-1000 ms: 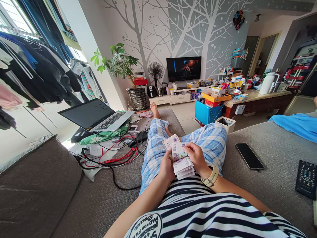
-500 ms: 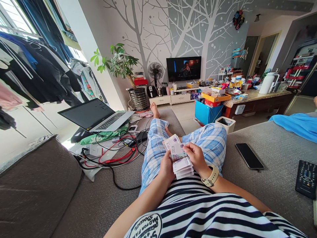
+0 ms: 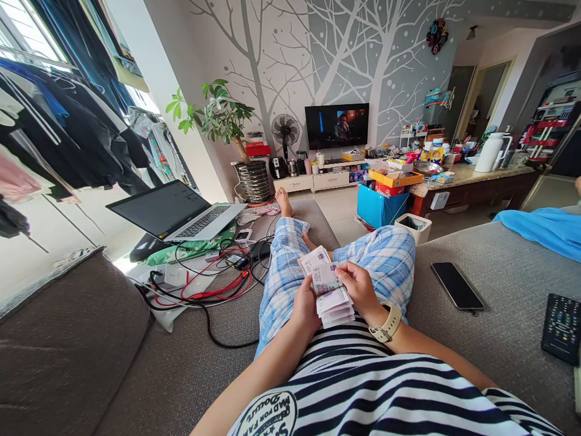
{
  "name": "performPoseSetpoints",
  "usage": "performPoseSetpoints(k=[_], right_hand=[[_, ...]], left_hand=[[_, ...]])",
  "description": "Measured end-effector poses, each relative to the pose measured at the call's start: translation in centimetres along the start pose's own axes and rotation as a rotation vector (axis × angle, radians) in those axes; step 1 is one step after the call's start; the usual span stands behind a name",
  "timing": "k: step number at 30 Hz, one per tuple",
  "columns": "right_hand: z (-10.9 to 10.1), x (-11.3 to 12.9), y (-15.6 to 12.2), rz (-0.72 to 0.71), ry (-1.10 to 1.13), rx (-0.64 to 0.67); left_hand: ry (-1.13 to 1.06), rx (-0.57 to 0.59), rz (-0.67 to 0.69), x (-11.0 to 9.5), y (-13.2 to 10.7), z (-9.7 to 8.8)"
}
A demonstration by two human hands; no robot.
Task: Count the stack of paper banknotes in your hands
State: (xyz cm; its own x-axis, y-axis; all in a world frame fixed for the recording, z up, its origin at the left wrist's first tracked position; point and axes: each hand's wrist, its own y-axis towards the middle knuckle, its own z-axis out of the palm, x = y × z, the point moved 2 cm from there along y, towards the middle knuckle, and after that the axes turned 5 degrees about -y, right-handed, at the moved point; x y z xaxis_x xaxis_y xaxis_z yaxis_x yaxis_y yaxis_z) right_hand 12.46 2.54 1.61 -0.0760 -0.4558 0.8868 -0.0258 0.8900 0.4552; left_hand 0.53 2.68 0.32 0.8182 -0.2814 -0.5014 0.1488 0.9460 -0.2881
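I sit on a grey sofa (image 3: 499, 284) with my legs in blue plaid trousers stretched out. My left hand (image 3: 305, 309) is closed round a stack of purple and white banknotes (image 3: 333, 306) over my lap. My right hand (image 3: 361, 289), with a pale watch on the wrist, pinches the top banknote (image 3: 324, 275) near its upper edge. A further part of the stack (image 3: 311, 259) fans out above my left thumb.
A black phone (image 3: 456, 286) and a remote control (image 3: 561, 327) lie on the sofa to my right. To my left are an open laptop (image 3: 177, 212) and tangled cables (image 3: 213, 278). Ahead stand a television (image 3: 336, 125), a fan (image 3: 285, 130), a potted plant (image 3: 218, 118) and a cluttered counter (image 3: 467, 175).
The top banknote has slid slightly down under my right fingers. Both hands stay in place. The picture on the television has changed.
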Motion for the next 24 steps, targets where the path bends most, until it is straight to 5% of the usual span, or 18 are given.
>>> performPoseSetpoints(k=[24], right_hand=[[0.13,-0.01,-0.08,0.01,0.071,0.019]], left_hand=[[0.005,0.024,-0.008,0.09,0.05,-0.34]])
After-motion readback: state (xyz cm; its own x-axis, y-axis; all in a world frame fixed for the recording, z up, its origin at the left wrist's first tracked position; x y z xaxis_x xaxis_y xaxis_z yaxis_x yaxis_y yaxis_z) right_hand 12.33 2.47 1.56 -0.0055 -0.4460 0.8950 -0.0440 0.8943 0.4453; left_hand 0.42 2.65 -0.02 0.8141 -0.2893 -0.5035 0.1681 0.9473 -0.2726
